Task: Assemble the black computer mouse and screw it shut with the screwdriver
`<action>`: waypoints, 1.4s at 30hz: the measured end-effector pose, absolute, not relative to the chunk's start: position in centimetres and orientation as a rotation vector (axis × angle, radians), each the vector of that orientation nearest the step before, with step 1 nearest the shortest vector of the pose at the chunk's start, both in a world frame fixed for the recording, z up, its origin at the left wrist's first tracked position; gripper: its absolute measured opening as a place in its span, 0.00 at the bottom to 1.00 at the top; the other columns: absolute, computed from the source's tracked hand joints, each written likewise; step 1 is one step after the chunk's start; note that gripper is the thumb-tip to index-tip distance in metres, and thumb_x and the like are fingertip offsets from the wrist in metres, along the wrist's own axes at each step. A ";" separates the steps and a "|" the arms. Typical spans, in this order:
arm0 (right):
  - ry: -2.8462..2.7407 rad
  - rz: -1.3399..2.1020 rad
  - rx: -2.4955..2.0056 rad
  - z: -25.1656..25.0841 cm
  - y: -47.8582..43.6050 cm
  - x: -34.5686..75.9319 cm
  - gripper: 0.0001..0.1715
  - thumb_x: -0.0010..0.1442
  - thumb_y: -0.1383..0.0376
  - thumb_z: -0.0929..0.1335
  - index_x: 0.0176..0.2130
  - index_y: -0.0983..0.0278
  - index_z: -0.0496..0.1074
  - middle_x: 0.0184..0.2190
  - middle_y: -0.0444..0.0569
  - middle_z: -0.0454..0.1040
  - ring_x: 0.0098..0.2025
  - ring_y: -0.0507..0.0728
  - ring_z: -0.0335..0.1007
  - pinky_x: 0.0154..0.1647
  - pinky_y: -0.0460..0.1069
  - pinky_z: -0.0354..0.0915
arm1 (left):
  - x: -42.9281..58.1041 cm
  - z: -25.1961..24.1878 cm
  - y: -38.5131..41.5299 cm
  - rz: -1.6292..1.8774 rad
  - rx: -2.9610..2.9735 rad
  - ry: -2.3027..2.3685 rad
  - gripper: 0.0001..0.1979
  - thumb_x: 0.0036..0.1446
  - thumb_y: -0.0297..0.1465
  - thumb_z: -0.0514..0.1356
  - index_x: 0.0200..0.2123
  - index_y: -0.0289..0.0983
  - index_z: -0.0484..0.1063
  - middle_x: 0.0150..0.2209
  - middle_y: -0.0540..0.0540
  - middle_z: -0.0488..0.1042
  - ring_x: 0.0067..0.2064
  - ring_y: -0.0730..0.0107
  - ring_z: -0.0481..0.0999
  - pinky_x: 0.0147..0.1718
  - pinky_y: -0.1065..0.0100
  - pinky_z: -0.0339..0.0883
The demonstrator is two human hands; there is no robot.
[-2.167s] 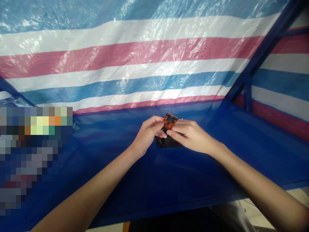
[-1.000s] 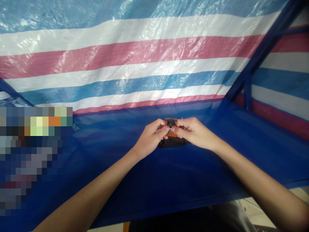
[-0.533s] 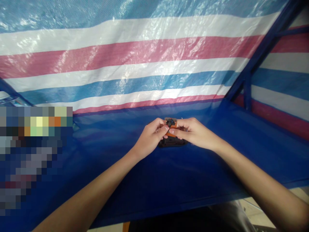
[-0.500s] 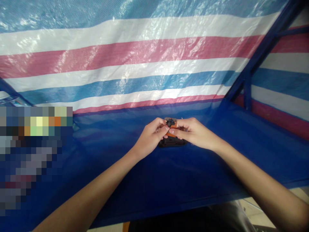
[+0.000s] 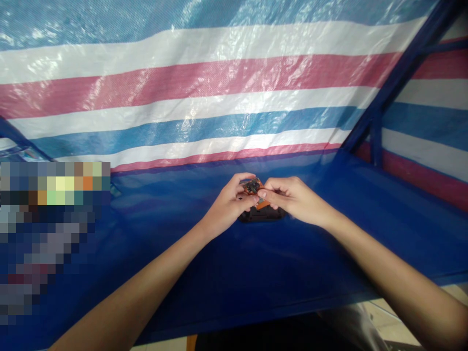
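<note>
Both hands meet over a small orange and black part (image 5: 253, 187) at the middle of the blue table (image 5: 256, 263). My left hand (image 5: 228, 204) curls its fingers round the part's left side. My right hand (image 5: 292, 200) pinches it from the right with thumb and forefinger. Below the hands a black base piece (image 5: 261, 215) rests on the table, partly hidden by my fingers. Whether the orange part is joined to the black base I cannot tell.
A striped red, white and blue tarp (image 5: 204, 87) hangs behind the table. A dark blue metal frame post (image 5: 376, 131) stands at the right. A blurred-out patch (image 5: 51, 234) covers the left side. The table's front edge (image 5: 292, 307) runs below my forearms.
The orange part has tilted and shifted slightly left between my fingers; earlier it sat level and square. My left fingers have opened a little round it. The black base has stayed put.
</note>
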State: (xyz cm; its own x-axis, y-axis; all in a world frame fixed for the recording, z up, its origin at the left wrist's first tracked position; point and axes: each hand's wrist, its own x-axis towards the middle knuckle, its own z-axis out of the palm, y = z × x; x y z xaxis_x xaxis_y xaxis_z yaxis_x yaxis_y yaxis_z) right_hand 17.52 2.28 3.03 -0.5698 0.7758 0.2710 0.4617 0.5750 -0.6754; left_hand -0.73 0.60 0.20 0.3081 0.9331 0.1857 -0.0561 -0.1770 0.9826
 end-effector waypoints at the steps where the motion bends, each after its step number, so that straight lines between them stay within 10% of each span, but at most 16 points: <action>1: -2.241 0.739 -0.985 3.0 2.2 17.5 0.20 0.61 0.55 0.63 0.23 0.65 0.66 0.18 0.40 0.63 0.20 0.48 0.57 0.22 0.45 0.50 | -0.7 0.2 0.6 1.113 1.445 0.857 0.21 0.50 0.27 0.61 0.48 0.39 0.61 0.35 0.50 0.72 0.32 0.74 0.71 0.29 0.71 0.64; 42: -2.132 0.967 -0.941 3.2 2.2 17.4 0.19 0.55 0.54 0.67 0.23 0.64 0.61 0.19 0.40 0.63 0.21 0.48 0.57 0.22 0.45 0.51 | -0.9 0.4 0.3 1.122 1.556 0.891 0.19 0.52 0.26 0.59 0.48 0.39 0.63 0.36 0.49 0.73 0.36 0.71 0.72 0.33 0.71 0.61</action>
State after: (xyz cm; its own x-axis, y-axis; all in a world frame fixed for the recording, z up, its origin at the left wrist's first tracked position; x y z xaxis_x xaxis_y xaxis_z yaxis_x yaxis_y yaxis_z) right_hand 17.36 2.15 3.16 -0.5625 0.7941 0.2303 0.3501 0.4811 -0.8037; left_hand -0.89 0.35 0.41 0.3035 0.9242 0.2318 0.0166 -0.2484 0.9685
